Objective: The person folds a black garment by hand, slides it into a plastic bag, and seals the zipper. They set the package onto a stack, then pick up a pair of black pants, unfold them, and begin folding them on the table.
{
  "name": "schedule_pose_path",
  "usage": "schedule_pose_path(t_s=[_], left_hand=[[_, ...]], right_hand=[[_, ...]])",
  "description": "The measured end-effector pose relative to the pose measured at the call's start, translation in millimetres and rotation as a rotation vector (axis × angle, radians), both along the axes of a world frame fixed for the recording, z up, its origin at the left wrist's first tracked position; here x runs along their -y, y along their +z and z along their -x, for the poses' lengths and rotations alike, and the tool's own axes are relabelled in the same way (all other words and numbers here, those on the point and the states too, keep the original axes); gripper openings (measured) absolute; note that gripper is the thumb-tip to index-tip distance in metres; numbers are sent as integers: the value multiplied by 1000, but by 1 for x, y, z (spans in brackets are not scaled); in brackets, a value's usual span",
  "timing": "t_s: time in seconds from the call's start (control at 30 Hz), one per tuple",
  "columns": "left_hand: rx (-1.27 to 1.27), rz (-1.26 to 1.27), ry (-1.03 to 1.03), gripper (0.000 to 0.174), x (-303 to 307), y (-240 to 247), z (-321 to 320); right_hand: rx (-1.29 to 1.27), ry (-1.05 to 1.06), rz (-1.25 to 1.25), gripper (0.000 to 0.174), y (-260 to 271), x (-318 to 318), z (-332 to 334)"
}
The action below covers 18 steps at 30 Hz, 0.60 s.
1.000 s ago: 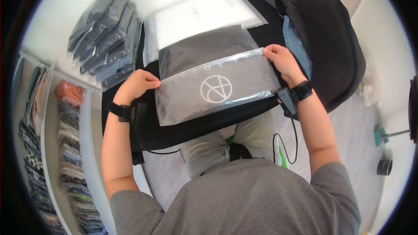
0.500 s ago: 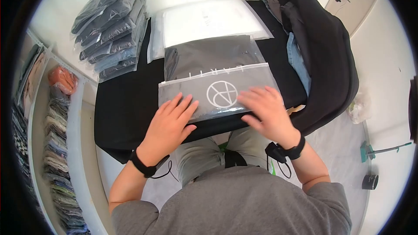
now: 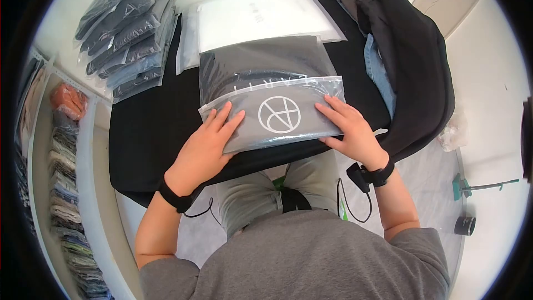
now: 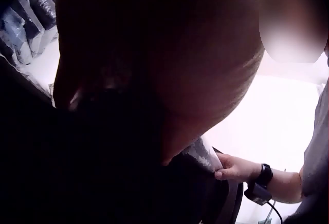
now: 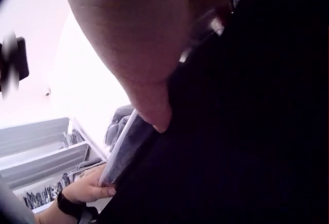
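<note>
A clear zip bag [image 3: 255, 125] with a white circle logo and a white zip strip holds a folded dark grey garment [image 3: 264, 64]. It lies across the black-covered table [image 3: 150, 128], its printed end toward the person. My left hand [image 3: 200, 150] holds the near left corner, fingers spread over the top, the thumb hidden in the head view. At the near right side my right hand [image 3: 355, 136] grips the bag with fingers on top and thumb at the near edge. Both wrist views are mostly dark; in the left one, the right hand [image 4: 231, 167] shows at the bag's edge.
Flat white plastic bags [image 3: 255, 14] lie behind the zip bag. A tall stack of bagged folded garments [image 3: 127, 33] stands at the back left. Dark clothing [image 3: 416, 72] and a piece of blue denim [image 3: 377, 72] lie along the right. Shelves of folded clothes [image 3: 72, 205] stand on the left.
Both hands let go of the zip strip, moved down to lie over the printed part, then spread to the near left and right sides of the bag, which they hold now.
</note>
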<state>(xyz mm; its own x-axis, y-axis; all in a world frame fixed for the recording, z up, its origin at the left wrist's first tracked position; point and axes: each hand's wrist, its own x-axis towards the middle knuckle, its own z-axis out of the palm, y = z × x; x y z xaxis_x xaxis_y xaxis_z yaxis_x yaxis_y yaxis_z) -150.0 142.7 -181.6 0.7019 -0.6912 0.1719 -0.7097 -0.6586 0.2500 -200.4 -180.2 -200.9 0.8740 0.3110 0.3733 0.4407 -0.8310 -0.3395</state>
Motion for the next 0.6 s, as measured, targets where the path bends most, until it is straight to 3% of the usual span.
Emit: schedule_pose_path(t_s=[0.03, 0.1, 0.17, 0.23, 0.27, 0.33, 0.37, 0.47, 0.5, 0.6], left_hand=[[3, 1, -1, 77, -4, 0, -3], [-200, 159, 82, 76, -16, -3, -10], [-158, 288, 69, 71, -21, -10, -16], [-141, 390, -13, 54, -27, -10, -24], [-130, 388, -16, 54, -30, -6, -27], [-120, 401, 52, 33, -31, 6, -33], [-136, 469, 100, 16, -31, 16, -37], [-197, 633, 282, 17, -29, 55, -42], [-127, 818, 223, 23, -23, 66, -44], [-213, 963, 240, 31, -21, 109, -49]], right_hand=[[3, -1, 1, 62, -5, 9, 0], [-58, 4, -282, 54, -16, 25, -2], [-32, -29, -338, 47, -17, 27, -1], [-59, -32, -462, 41, -22, 28, -2], [-70, -44, -507, 37, -23, 30, -4], [-141, -77, -583, 28, -12, 35, -9], [-52, -85, -561, 20, -13, 41, -15], [-4, -129, -716, 18, 37, 35, -27], [51, -113, -758, 20, 54, 35, -32], [293, -16, -727, 26, 115, 19, -47]])
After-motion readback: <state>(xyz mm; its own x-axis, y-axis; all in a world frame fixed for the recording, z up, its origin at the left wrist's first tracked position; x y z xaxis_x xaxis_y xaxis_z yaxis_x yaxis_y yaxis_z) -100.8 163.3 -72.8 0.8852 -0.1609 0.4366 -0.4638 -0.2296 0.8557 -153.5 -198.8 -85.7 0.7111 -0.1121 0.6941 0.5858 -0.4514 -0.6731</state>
